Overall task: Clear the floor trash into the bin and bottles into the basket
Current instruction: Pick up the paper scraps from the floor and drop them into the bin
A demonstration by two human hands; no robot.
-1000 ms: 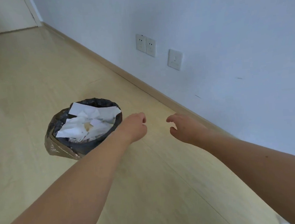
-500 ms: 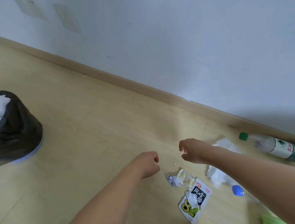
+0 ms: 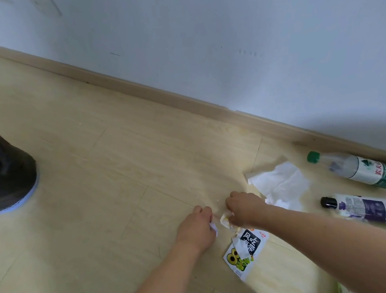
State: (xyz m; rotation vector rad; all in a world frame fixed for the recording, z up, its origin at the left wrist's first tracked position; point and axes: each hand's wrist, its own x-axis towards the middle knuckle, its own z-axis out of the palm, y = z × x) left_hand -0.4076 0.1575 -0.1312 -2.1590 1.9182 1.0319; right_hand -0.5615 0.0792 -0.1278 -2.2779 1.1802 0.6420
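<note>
1. Low on the wooden floor (image 3: 142,162), the left hand (image 3: 195,229) is curling its fingers around a small white scrap (image 3: 214,228), and the right hand (image 3: 244,208) is pinching a crumpled pale wrapper (image 3: 225,220) just beside it.
2. Lying on their sides near the baseboard are 2 bottles: a green-capped bottle (image 3: 355,168) and a black-capped bottle (image 3: 365,209) with a purple label, both long axes running left to right, caps pointing left.
3. Sitting flat below the hands is 1 snack packet (image 3: 244,252), and 1 white tissue (image 3: 280,183) is spreading out right of them.
4. Standing well apart at the left edge is 1 black-bagged bin (image 3: 5,175).
</note>
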